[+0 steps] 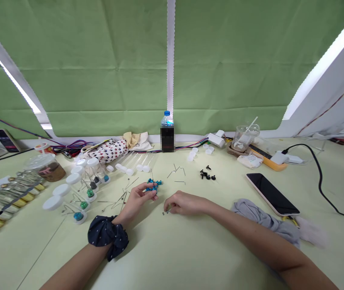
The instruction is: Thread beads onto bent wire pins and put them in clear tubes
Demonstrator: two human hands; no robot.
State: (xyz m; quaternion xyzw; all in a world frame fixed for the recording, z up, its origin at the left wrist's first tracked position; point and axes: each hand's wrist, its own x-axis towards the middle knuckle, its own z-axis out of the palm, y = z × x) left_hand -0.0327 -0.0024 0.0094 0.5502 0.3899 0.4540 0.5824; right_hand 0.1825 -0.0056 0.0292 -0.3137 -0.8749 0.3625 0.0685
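My left hand (140, 201), with a dark dotted scrunchie (103, 233) at the wrist, is closed at the fingertips on a small blue metallic part (151, 188). More of the same shiny blue shows beyond the fingers; whether it is one piece or several, I cannot tell. To its right, my right hand (182, 203) rests low over the table, thumb and fingers pinched together. Tiny grey pieces (167, 212) lie under and beside those fingertips, and what is between them is too small to make out. Thin bent metal rods (120, 199) are scattered left of my left hand.
Black screws (208, 176) and more bent rods (176, 170) lie beyond my hands. White-capped clear tubes (135, 163) and jars (61, 190) stand or lie to the left, near glass vials (15, 197). A phone (271, 193) and grey cloth (259, 215) are on the right.
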